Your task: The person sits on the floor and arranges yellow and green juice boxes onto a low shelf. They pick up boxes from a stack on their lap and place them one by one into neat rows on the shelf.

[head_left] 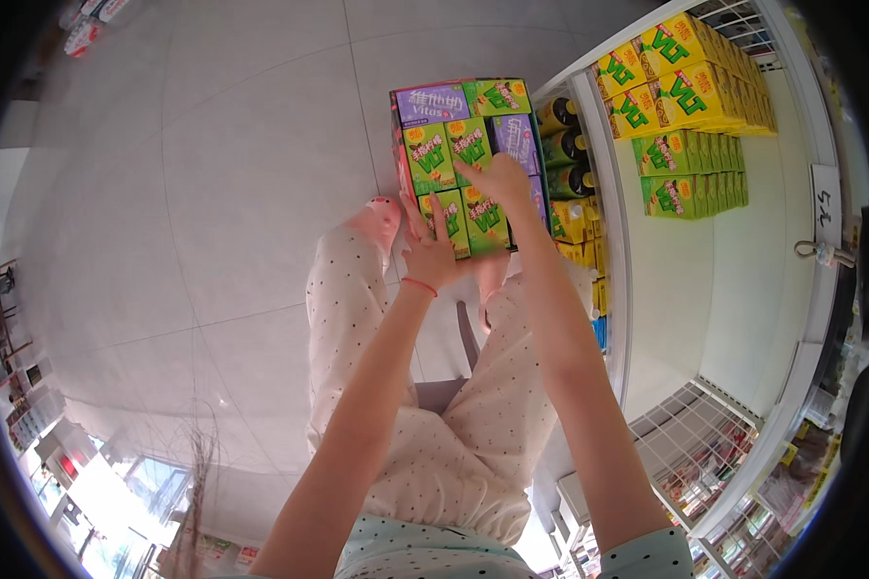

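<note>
On the floor in front of me is a cardboard box (395, 125) packed with green drink cartons (428, 154) and several purple drink cartons (433, 104). My left hand (430, 249) rests over the near left corner of the box, fingers spread on a green carton and nothing held. Farther right, my right hand (502, 185) lies over the cartons on the box's right side. One of its digits stretches left onto a green carton; the others are partly hidden, and I see nothing gripped.
A white shelf unit (608, 222) stands at the right. Yellow cartons (686, 92) and green cartons (671, 193) are stacked on it. Dark bottles (565, 150) and yellow packs (574, 220) sit low beside the box. My feet are close to the box's near side. Grey tiled floor (241, 193) extends left.
</note>
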Demonstrator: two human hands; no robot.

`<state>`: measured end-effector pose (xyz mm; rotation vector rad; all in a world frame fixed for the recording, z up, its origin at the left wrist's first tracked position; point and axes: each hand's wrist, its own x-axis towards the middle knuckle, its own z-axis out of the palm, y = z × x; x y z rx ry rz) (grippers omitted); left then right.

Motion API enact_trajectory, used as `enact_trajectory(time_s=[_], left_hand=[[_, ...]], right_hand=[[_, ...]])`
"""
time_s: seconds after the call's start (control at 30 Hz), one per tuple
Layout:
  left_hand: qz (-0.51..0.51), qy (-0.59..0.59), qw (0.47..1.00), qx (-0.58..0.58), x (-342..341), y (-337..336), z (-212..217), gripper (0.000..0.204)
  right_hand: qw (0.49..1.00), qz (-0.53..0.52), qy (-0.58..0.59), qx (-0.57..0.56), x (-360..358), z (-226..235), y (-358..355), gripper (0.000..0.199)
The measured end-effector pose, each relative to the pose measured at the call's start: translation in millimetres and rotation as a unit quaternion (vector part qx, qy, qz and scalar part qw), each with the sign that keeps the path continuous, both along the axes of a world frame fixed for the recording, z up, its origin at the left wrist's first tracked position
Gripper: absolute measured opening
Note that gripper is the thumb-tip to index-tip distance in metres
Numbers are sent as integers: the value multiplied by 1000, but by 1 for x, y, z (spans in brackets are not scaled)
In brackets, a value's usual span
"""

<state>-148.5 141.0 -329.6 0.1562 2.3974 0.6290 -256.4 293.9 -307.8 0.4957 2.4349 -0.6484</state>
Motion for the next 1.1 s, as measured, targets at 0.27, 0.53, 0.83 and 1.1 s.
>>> enact_trajectory(time_s=[0.27, 0.53, 0.83, 1.1], left_hand=[[-15, 29, 998, -51, 7, 2, -51, 147], [-98, -63, 984, -135, -5, 2, -43, 143], [-69, -137, 985, -79, -10, 5, -14, 130], [-132, -122, 976, -122, -16, 6, 0, 146]], right_hand=[[1000, -8, 9, -12, -10, -19, 12, 81], [999, 6, 13, 45, -10, 10, 7, 71], [916, -196, 168, -307, 28, 33, 41, 46], [771, -284, 489, -295, 97, 81, 106, 33]])
